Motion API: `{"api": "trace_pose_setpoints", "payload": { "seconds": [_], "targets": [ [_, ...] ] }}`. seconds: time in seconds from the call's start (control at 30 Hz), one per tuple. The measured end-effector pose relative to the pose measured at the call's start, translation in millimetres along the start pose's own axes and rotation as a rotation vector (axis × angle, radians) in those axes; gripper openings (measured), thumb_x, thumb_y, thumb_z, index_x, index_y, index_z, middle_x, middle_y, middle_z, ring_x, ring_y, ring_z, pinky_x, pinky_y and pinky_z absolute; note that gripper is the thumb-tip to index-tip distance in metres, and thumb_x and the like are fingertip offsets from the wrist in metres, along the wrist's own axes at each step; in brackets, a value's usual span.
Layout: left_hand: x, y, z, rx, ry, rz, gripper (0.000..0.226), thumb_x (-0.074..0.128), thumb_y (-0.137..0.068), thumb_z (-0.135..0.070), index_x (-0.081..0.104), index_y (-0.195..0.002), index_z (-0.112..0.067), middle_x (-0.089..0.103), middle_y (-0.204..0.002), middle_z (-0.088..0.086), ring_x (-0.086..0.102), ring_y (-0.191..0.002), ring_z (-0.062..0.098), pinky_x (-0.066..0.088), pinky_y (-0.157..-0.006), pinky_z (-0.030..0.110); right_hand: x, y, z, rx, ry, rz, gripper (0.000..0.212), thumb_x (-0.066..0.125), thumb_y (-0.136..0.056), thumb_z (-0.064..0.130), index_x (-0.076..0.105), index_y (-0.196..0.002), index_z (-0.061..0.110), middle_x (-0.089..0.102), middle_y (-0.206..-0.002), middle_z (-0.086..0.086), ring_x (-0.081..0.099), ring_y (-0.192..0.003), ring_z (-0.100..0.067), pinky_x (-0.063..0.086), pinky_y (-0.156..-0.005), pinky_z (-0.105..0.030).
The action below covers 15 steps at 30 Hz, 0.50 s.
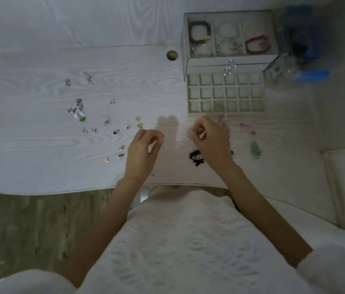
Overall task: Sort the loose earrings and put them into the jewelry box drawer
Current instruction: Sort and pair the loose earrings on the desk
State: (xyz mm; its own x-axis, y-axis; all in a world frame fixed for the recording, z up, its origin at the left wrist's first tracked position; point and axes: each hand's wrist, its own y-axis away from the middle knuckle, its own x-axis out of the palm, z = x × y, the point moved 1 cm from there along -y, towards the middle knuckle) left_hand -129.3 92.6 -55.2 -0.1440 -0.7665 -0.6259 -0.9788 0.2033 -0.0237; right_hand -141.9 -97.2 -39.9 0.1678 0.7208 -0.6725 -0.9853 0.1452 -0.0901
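Two hands up over the white table [40, 66], both working in front of me. My left hand [144, 148] has thumb and fingers curled in toward each other, tips nearly meeting; something small and pale may be pinched there but it's too blurred, so I cannot tell if it holds anything. My right hand [210, 140] is curled too, fingertips bunched around a pale pinkish blur at its near-left side; I can't tell if that is an earring or just finger.

Loose earrings [103, 124] lie scattered to the left of my left hand, gold, clear and silver bits spread well apart, with a denser cluster [78, 110] farther left including a green piece. A gold one [106, 160] sits just left of my left wrist. A black earring pile [196, 157] lies just beside my right wrist, on its left. Right of my right hand: a pink earring [248, 127] and, nearer me, a green earring [254, 149]. A clear piece [224, 118] shows just beyond the right knuckles.

Jewelry box drawer [225, 93] is pulled out beyond my right hand, a grid of small square cells, looking empty as far as I can see. Behind it the jewelry box [229, 35] holds bracelets in its top tray: dark beads, pale ones, a red one. Blue blurry object [303, 39] to the box's right. Round hole [172, 55] in the table beyond both hands.
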Motion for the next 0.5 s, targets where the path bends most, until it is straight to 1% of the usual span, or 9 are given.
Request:
{"api": "trace_pose_setpoints", "payload": {
  "seconds": [0.03, 0.1, 0.13, 0.2, 0.27, 0.37, 0.4, 0.47, 0.5],
  "targets": [
    [6.1, 0.5, -8.7, 0.029, 0.024, 0.022, 0.009, 0.059, -0.089, -0.007, 0.064, -0.096, -0.009, 0.058, -0.097, 0.006, 0.059, -0.081, 0.010, 0.048, -0.079, 0.015, -13.2, 14.5, -6.2, 0.061, -0.014, -0.015, 0.010, 0.061, -0.084, 0.008, 0.054, -0.080, 0.014, 0.058, -0.074, 0.003, 0.053, -0.065, -0.010, 0.045, -0.060, -0.023],
    [21.2, 3.6, -26.7, 0.055, 0.079, 0.076, 0.008, 0.058, -0.089, -0.006, 0.063, -0.094, -0.009, 0.057, -0.096, 0.006, 0.059, -0.078, 0.005, 0.044, -0.073, 0.007, -38.0, 44.3, -25.7, 0.185, -0.054, -0.062, 0.011, 0.064, -0.083, 0.008, 0.055, -0.082, 0.014, 0.061, -0.075, 0.001, 0.058, -0.066, -0.015, 0.048, -0.062, -0.027],
    [26.7, 3.9, -32.9, 0.047, 0.112, 0.101, 0.008, 0.058, -0.089, -0.006, 0.063, -0.094, -0.009, 0.057, -0.097, 0.005, 0.060, -0.080, 0.005, 0.045, -0.071, 0.007, -46.2, 55.5, -34.4, 0.237, -0.061, -0.092, 0.011, 0.065, -0.082, 0.008, 0.055, -0.082, 0.013, 0.063, -0.076, -0.001, 0.060, -0.068, -0.018, 0.049, -0.064, -0.030],
    [46.6, 8.0, -47.8, 0.045, 0.152, 0.163, 0.010, 0.058, -0.089, -0.005, 0.063, -0.096, -0.011, 0.055, -0.098, 0.004, 0.062, -0.081, 0.009, 0.049, -0.071, 0.011, -64.8, 79.1, -55.2, 0.326, -0.037, -0.161, 0.012, 0.068, -0.080, 0.007, 0.057, -0.083, 0.011, 0.063, -0.076, -0.001, 0.062, -0.070, -0.020, 0.050, -0.068, -0.033],
    [72.1, 13.7, -63.0, 0.079, 0.155, 0.221, 0.011, 0.058, -0.088, -0.005, 0.063, -0.097, -0.010, 0.053, -0.095, 0.001, 0.060, -0.077, 0.011, 0.050, -0.071, 0.015, -80.6, 99.8, -77.4, 0.404, 0.007, -0.208, 0.012, 0.068, -0.080, 0.007, 0.057, -0.083, 0.011, 0.062, -0.076, 0.000, 0.061, -0.071, -0.020, 0.050, -0.069, -0.035],
    [118.2, 26.4, -85.4, 0.133, 0.152, 0.331, 0.011, 0.058, -0.088, -0.006, 0.064, -0.097, -0.009, 0.053, -0.095, 0.001, 0.060, -0.073, 0.011, 0.048, -0.070, 0.009, -99.8, 124.5, -112.7, 0.483, 0.061, -0.231, 0.010, 0.066, -0.081, 0.006, 0.057, -0.084, 0.009, 0.063, -0.078, -0.005, 0.062, -0.071, -0.023, 0.049, -0.067, -0.033],
    [135.6, 31.8, -91.7, 0.137, 0.148, 0.371, 0.010, 0.057, -0.089, -0.006, 0.064, -0.097, -0.009, 0.053, -0.096, 0.001, 0.060, -0.073, 0.012, 0.049, -0.071, 0.011, -105.8, 131.5, -124.1, 0.507, 0.072, -0.229, 0.010, 0.065, -0.080, 0.006, 0.057, -0.085, 0.008, 0.064, -0.078, -0.006, 0.062, -0.071, -0.024, 0.048, -0.066, -0.033],
    [163.2, 40.7, -99.0, 0.123, 0.132, 0.416, 0.010, 0.057, -0.089, -0.008, 0.064, -0.097, -0.010, 0.053, -0.096, 0.003, 0.062, -0.073, 0.015, 0.053, -0.072, 0.024, -112.3, 139.1, -141.8, 0.546, 0.082, -0.204, 0.009, 0.064, -0.079, 0.004, 0.057, -0.085, 0.007, 0.063, -0.079, -0.006, 0.062, -0.071, -0.025, 0.049, -0.068, -0.035],
    [174.3, 44.2, -100.7, 0.113, 0.115, 0.414, 0.010, 0.058, -0.088, -0.009, 0.064, -0.097, -0.010, 0.054, -0.096, 0.005, 0.061, -0.073, 0.015, 0.053, -0.073, 0.029, -114.3, 141.0, -147.6, 0.558, 0.084, -0.189, 0.009, 0.063, -0.079, 0.004, 0.057, -0.085, 0.007, 0.062, -0.079, -0.005, 0.060, -0.071, -0.024, 0.049, -0.068, -0.037]
  ]
}}
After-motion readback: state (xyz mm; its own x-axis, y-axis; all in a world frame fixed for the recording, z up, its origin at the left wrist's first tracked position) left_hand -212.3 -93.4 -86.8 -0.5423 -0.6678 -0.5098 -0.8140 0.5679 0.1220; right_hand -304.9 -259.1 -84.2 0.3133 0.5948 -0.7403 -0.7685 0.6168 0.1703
